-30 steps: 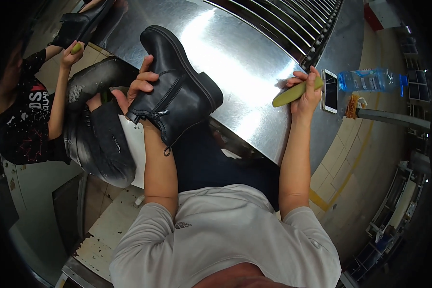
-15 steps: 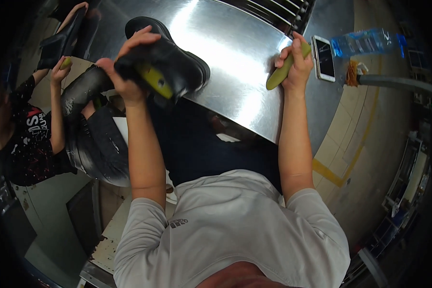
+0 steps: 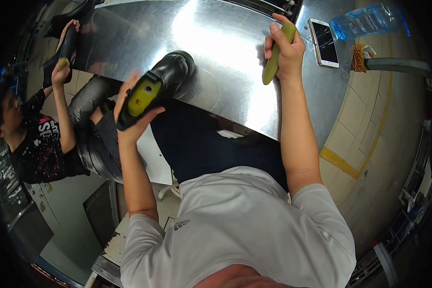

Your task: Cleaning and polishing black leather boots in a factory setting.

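Observation:
My left hand (image 3: 133,133) is wrapped around the upper end of a black boot (image 3: 170,77), slightly blurred. The boot lies over the near edge of the metal table, its toe pointing away and to the right. A yellow-green shoe last (image 3: 141,96) with a round hole fills its opening. On the right, my right hand (image 3: 291,55) is closed round a long olive-green piece (image 3: 274,62) with a tapered lower end. The piece is held above the table, apart from the boot; its exact kind is unclear.
A white-framed phone (image 3: 324,43) lies at the table's right, beside a blue plastic bottle (image 3: 365,22). The shiny metal table (image 3: 225,62) spans the far side. At left, a co-worker (image 3: 38,139) in a black shirt holds a dark boot and a small green piece.
The boot has turned in my left hand and come nearer, so the last in its opening now faces up. My right hand, still gripping the olive-green piece, has shifted slightly farther away.

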### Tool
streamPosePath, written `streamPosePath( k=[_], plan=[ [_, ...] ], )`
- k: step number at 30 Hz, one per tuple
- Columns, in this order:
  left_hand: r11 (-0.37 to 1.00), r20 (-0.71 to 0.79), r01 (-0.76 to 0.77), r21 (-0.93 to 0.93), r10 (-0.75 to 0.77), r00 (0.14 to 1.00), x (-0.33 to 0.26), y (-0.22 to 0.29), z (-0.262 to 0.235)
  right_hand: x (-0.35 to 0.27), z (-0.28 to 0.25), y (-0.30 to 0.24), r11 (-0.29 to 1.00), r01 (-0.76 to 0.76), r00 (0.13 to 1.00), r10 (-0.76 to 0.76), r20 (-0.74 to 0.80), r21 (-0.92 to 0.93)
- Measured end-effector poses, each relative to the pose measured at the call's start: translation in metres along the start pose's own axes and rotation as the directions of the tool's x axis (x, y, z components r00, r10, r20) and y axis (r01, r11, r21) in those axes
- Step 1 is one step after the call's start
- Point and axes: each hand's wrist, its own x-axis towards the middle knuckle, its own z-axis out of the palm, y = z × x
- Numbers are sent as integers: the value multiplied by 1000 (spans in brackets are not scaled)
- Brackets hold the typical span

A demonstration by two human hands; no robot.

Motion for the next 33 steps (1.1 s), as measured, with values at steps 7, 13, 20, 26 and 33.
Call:
streamPosePath(
  k=[7, 13, 20, 26, 33],
  plan=[
    [983, -161, -33, -181, 4, 987, -78, 10, 28, -9, 13, -2, 979, 160, 986, -164, 23, 123],
    [987, -126, -66, -143, 48, 991, -70, 12, 30, -30, 47, -14, 962, -105, 991, 81, 104, 251],
    [973, -52, -113, -200, 104, 993, -59, 12, 24, -29, 116, -34, 877, -110, 986, 36, 166, 468],
    [973, -22, -92, -213, 90, 996, -58, 5, 22, -23, 133, -26, 840, -161, 978, 64, 200, 518],
    [956, -60, -140, -259, 129, 990, -51, 1, 21, -12, 156, -24, 851, -378, 815, 118, 567, 366]
  ],
)
